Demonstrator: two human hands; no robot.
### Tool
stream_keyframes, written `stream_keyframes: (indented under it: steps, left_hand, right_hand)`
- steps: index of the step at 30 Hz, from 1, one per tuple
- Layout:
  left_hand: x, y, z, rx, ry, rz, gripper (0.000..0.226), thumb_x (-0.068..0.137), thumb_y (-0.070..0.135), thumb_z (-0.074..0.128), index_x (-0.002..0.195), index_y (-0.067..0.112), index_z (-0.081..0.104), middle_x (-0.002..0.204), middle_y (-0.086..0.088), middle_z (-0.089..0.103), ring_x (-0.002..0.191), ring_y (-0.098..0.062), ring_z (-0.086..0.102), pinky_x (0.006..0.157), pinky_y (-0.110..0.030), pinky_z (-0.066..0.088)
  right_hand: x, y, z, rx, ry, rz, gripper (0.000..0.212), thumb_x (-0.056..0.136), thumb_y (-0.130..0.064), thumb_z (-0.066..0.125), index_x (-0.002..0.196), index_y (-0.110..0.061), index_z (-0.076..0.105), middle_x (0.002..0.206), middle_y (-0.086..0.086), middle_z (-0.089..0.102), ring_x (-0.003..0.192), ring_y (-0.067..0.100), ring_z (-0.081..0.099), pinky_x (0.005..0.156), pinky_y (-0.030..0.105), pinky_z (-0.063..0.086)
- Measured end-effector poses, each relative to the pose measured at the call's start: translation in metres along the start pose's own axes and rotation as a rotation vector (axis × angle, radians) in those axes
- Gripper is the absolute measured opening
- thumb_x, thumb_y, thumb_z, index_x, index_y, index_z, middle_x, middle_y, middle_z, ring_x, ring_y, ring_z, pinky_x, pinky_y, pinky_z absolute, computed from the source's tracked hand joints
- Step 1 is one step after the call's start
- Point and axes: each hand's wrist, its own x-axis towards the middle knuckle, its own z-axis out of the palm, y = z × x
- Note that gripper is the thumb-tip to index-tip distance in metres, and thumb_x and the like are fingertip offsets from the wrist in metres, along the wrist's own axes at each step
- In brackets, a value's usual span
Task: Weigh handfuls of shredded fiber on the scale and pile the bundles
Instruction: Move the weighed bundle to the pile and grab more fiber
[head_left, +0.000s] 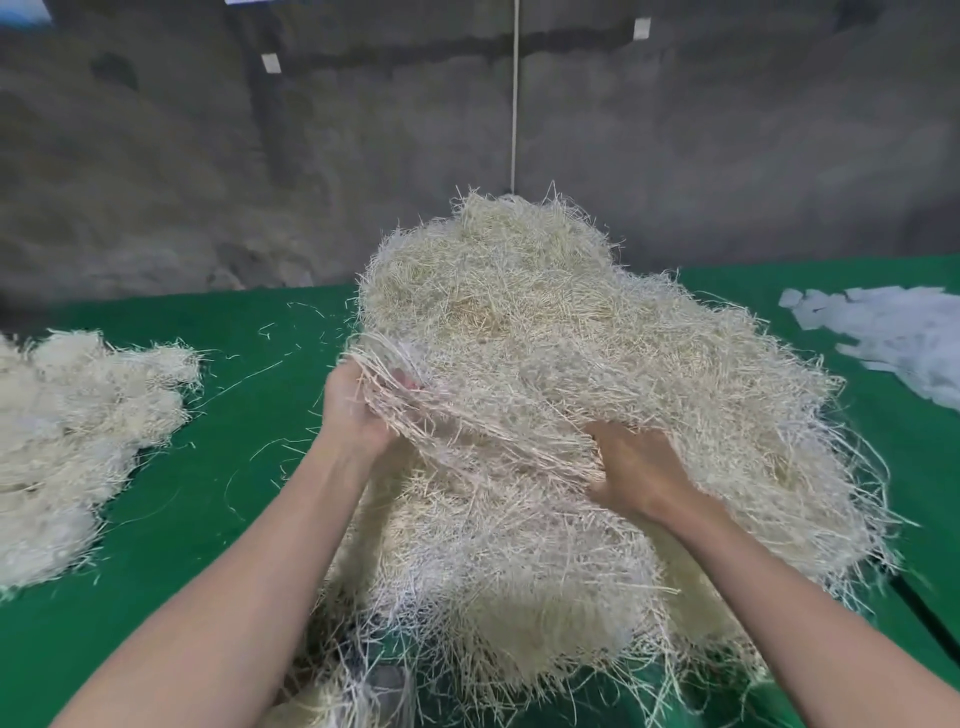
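A big mound of pale shredded fiber fills the middle of the green table. My left hand grips a long sheaf of strands at its left end, lifted off the mound's near side. My right hand grips the same sheaf further right, fingers buried in the fiber. A heap of finished bundles lies at the left edge of the table. At the bottom, a grey object shows under loose strands; I cannot tell if it is the scale.
Loose single strands are scattered over the green cloth between the mound and the left heap. A pile of white paper strips lies at the far right. A grey wall rises behind the table, with a thin cord hanging down it.
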Motion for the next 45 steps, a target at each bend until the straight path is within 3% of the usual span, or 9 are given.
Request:
stream_keyframes:
  steps: [7,16,20,23,26,29,35,40,45]
  left_hand:
    - [0.011,0.036,-0.016,0.127,0.044,0.069,0.034,0.093,0.012,0.042,0.062,0.012,0.056,0.065,-0.004,0.065,0.061,-0.019,0.063,0.08,-0.046,0.051]
    - [-0.021,0.012,0.026,0.319,-0.217,0.118,0.031,0.092,0.011,0.034,0.063,0.015,0.042,0.055,-0.001,0.04,0.047,-0.013,0.035,0.05,-0.025,0.031]
    - [-0.04,0.025,0.049,0.19,-0.404,0.049,0.031,0.086,0.014,0.037,0.058,0.015,0.048,0.059,-0.007,0.048,0.047,-0.014,0.04,0.039,-0.019,0.034]
    - [-0.037,0.039,0.039,0.852,-0.447,0.343,0.027,0.082,-0.001,0.043,0.073,0.018,0.06,0.071,0.003,0.061,0.056,-0.01,0.054,0.044,-0.014,0.043]
    - [-0.028,0.021,0.017,1.828,-0.561,0.337,0.034,0.076,-0.001,0.055,0.106,0.014,0.049,0.083,0.002,0.053,0.064,-0.009,0.053,0.042,-0.012,0.039]
    - [-0.016,-0.013,-0.003,2.219,-0.671,0.346,0.034,0.082,0.007,0.058,0.115,0.012,0.051,0.075,0.006,0.051,0.067,-0.009,0.054,0.051,-0.018,0.042]
    - [0.02,0.01,-0.025,2.021,-0.03,0.519,0.047,0.085,-0.001,0.042,0.129,0.014,0.051,0.106,-0.007,0.065,0.08,-0.021,0.061,0.061,-0.029,0.051]
    - [0.035,0.024,-0.053,1.888,0.172,0.43,0.028,0.089,-0.003,0.042,0.107,0.012,0.058,0.094,-0.006,0.066,0.077,-0.027,0.063,0.071,-0.037,0.053]
    - [0.048,0.051,-0.087,1.515,0.342,0.287,0.026,0.095,0.003,0.043,0.118,0.002,0.056,0.082,-0.008,0.061,0.052,-0.016,0.047,0.043,-0.026,0.037]
  right_hand:
    - [-0.015,0.009,-0.012,-0.171,-0.087,-0.023,0.07,0.084,-0.034,0.063,0.143,-0.024,0.026,0.136,0.0,0.048,0.118,0.02,0.051,0.109,0.041,0.025]
    - [-0.005,-0.091,-0.107,0.298,0.085,-0.255,0.108,0.058,-0.049,0.079,0.146,-0.037,0.017,0.151,-0.012,0.026,0.136,0.01,0.027,0.109,0.031,0.019]
    - [-0.001,-0.139,-0.064,0.777,-0.267,-0.232,0.102,0.065,-0.036,0.08,0.147,-0.029,0.019,0.142,0.003,0.041,0.121,0.009,0.045,0.103,0.031,0.037]
    - [0.005,-0.129,-0.032,0.904,-0.335,-0.091,0.014,0.089,-0.009,0.06,0.1,-0.018,0.058,0.088,0.005,0.062,0.054,0.005,0.058,0.052,0.019,0.05]
    - [0.015,-0.114,-0.031,0.996,-0.138,0.001,0.026,0.086,-0.001,0.058,0.078,-0.026,0.057,0.092,-0.001,0.061,0.054,0.009,0.055,0.049,0.022,0.047]
    - [0.018,-0.111,-0.035,0.947,-0.029,-0.134,0.021,0.079,-0.003,0.068,0.079,-0.023,0.06,0.097,-0.005,0.061,0.068,0.0,0.057,0.061,0.017,0.045]
    - [0.013,-0.077,-0.008,0.245,0.014,-0.25,0.022,0.1,-0.032,0.04,0.1,-0.016,0.056,0.074,-0.013,0.046,0.073,0.009,0.051,0.081,0.028,0.047]
    - [0.013,-0.065,0.007,0.041,0.048,-0.273,0.013,0.101,-0.019,0.039,0.088,-0.02,0.04,0.069,-0.006,0.048,0.064,0.012,0.052,0.064,0.026,0.051]
    - [0.009,-0.044,0.011,0.057,-0.07,-0.138,0.01,0.101,-0.02,0.037,0.092,-0.02,0.041,0.074,-0.004,0.049,0.063,0.011,0.044,0.058,0.021,0.038]
